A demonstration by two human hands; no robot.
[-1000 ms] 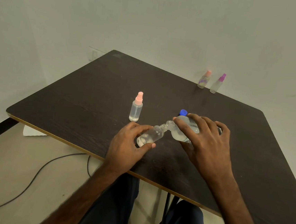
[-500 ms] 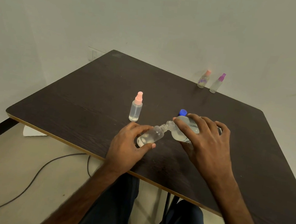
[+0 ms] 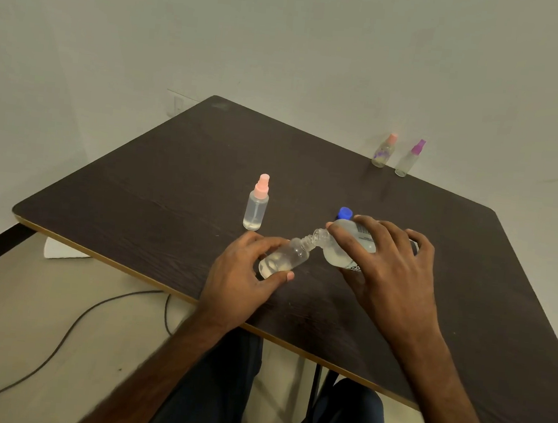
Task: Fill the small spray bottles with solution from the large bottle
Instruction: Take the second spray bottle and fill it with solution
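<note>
My left hand [image 3: 240, 276] grips a small clear spray bottle [image 3: 285, 258] with its top off, tilted so its open neck points up and right. My right hand [image 3: 390, 266] grips the large clear bottle [image 3: 341, 253], tipped on its side with its mouth meeting the small bottle's neck. Clear liquid lies in the low end of both bottles. A blue cap [image 3: 345, 213] sits on the dark table [image 3: 156, 192] just behind the large bottle. A small bottle with a pink sprayer [image 3: 257, 203] stands upright to the left, holding a little liquid.
Two more small spray bottles stand at the table's far edge by the wall, one with a pink top [image 3: 384, 151] and one with a purple top [image 3: 409, 158]. A cable [image 3: 64, 334] runs across the floor under the near table edge. My knees are below the table.
</note>
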